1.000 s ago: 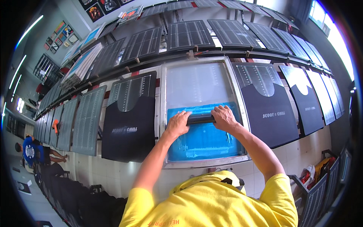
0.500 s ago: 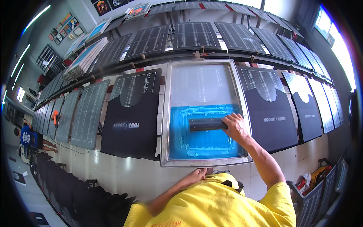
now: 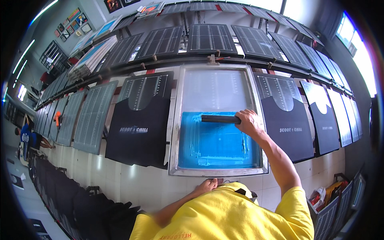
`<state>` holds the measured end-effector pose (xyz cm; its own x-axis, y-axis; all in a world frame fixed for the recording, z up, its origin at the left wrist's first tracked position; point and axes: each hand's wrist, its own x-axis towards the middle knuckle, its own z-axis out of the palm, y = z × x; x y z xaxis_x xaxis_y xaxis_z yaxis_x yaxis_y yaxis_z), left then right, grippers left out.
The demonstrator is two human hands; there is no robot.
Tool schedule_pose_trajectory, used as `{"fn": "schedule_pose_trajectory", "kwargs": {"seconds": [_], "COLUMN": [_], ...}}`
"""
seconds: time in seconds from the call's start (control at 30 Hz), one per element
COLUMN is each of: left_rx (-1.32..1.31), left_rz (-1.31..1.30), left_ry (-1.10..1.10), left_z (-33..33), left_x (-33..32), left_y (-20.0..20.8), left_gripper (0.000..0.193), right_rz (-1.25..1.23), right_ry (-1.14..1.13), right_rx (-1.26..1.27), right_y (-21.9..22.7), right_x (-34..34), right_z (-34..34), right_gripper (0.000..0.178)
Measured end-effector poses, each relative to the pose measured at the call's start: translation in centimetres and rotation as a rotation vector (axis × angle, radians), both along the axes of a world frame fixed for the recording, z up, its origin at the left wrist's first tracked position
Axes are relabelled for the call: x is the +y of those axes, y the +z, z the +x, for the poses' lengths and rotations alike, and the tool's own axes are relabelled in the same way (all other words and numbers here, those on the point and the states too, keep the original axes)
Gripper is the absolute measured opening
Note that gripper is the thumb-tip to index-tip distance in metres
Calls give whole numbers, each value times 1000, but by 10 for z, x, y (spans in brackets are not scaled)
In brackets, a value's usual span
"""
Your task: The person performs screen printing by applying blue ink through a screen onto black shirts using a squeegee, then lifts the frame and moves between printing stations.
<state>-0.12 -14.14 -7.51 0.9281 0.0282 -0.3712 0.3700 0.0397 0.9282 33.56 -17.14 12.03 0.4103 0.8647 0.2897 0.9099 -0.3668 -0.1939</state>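
My right hand (image 3: 249, 122) is wrapped round the right end of a black squeegee (image 3: 219, 119). The squeegee lies crosswise near the far edge of the blue stencil area (image 3: 220, 140) of a metal-framed printing screen (image 3: 173, 158). Pale ink streaks outline a rectangle on the blue. Beyond it the mesh is whitish and see-through, with a ruled board faintly showing below. At the screen's near edge, close to my waist, my left hand (image 3: 207, 186) is closed, and whatever its fingers hold is hidden.
Black shirts with pale prints lie on boards left (image 3: 136, 132) and right (image 3: 289, 130). Ruled boards (image 3: 212, 38) line the rails behind. Stacked screens (image 3: 90, 58) stand far left, beyond an orange tool (image 3: 58, 119). Dark cloth (image 3: 72, 188) hangs lower left; another person (image 3: 30, 138) is beyond.
My right hand has pushed the squeegee away from me over the blue area and its face has tipped out of sight. My left hand stays by the near edge.
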Motion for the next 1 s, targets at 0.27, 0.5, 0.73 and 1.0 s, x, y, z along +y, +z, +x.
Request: {"fn": "schedule_pose_trajectory", "kwargs": {"seconds": [0.27,0.5,0.73,1.0], "left_rx": [-43,-31,-36,95], "left_rz": [-55,-83,-160,-16], "left_ry": [22,45,21,41], "left_z": [3,4,5,11], "left_x": [2,1,4,5], "left_y": [23,28,26,37], "left_gripper": [61,58,55,43], "right_rz": [39,-23,-152,-264], "right_ry": [42,111,82,26], "right_rx": [-44,-66,-53,56], "right_y": [-19,-22,-34,-63], "right_x": [18,-22,-98,-132], "right_z": [16,-27,-127,-162], "right_gripper": [11,21,54,73]}}
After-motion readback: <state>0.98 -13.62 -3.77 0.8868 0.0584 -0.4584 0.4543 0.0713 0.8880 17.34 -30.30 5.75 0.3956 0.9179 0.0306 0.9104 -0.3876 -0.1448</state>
